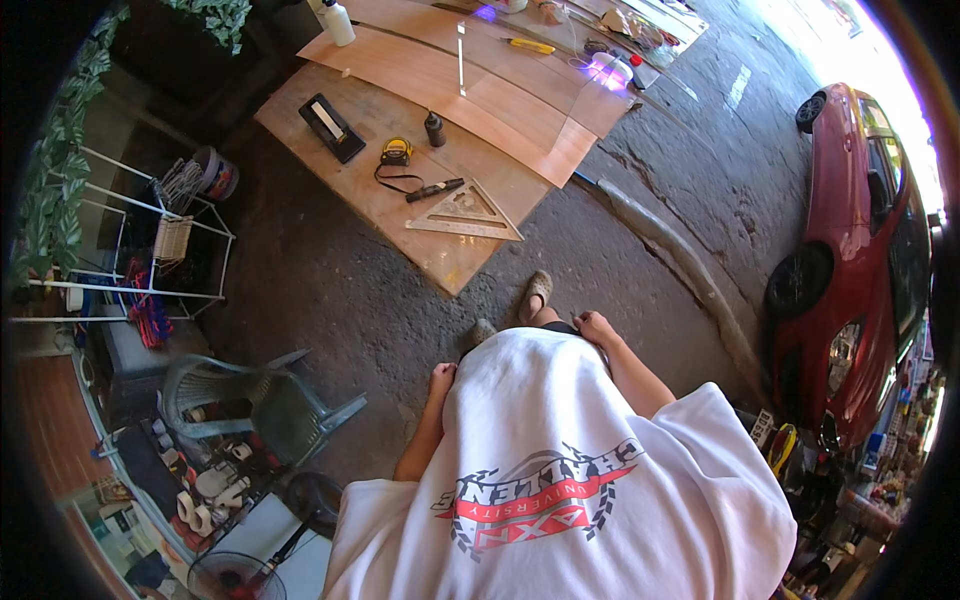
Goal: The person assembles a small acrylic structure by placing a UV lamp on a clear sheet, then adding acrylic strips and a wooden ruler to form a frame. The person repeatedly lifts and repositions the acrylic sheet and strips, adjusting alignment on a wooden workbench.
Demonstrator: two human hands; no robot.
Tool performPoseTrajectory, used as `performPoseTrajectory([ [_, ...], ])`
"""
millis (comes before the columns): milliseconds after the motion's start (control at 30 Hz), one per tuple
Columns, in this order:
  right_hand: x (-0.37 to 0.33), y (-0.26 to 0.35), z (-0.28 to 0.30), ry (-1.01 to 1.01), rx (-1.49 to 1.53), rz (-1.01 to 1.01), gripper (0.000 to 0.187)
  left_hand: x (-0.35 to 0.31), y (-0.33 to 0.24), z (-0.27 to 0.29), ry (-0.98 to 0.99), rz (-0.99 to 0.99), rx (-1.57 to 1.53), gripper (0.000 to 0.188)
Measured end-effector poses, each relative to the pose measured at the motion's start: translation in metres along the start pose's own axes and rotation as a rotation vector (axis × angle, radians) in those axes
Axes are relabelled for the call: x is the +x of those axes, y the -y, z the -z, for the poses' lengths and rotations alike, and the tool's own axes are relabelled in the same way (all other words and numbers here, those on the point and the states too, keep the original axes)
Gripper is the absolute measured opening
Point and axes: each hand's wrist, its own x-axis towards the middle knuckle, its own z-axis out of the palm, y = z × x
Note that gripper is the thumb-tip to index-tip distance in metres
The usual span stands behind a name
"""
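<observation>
My left hand [442, 376] is by my left hip at the edge of my white shirt [530, 420], its fingers curled in. Whether it grips anything is hidden. My right hand [594, 328] is closed beside the black shorts [562, 327] at my right hip; what its fingers hold, if anything, is too small to make out. Ahead, on a wooden table, lie a clear triangular square [468, 212], a black marker [435, 190], a yellow tape measure [397, 152] with a black strap, a small dark bottle [434, 129] and a black case-like tool [332, 127].
The wooden table [440, 262] points a corner toward me. Thin plywood sheets [480, 120], a yellow cutter [530, 45], a clear sheet and a glowing purple lamp [610, 70] are farther back. A green plastic chair [250, 400] and a fan [237, 578] stand left, a red car [850, 270] right.
</observation>
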Motion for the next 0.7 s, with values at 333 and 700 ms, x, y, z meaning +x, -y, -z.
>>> performPoseTrajectory([
  [333, 0.008, 0.02, 0.0, 0.043, -0.044, 0.051, 0.043, -0.012, 0.006, 0.031, 0.004, 0.266, -0.506, 0.026],
  [700, 0.006, 0.029, 0.002, 0.093, -0.055, 0.009, 0.048, -0.013, 0.007, 0.037, 0.039, 0.286, -0.431, 0.026],
])
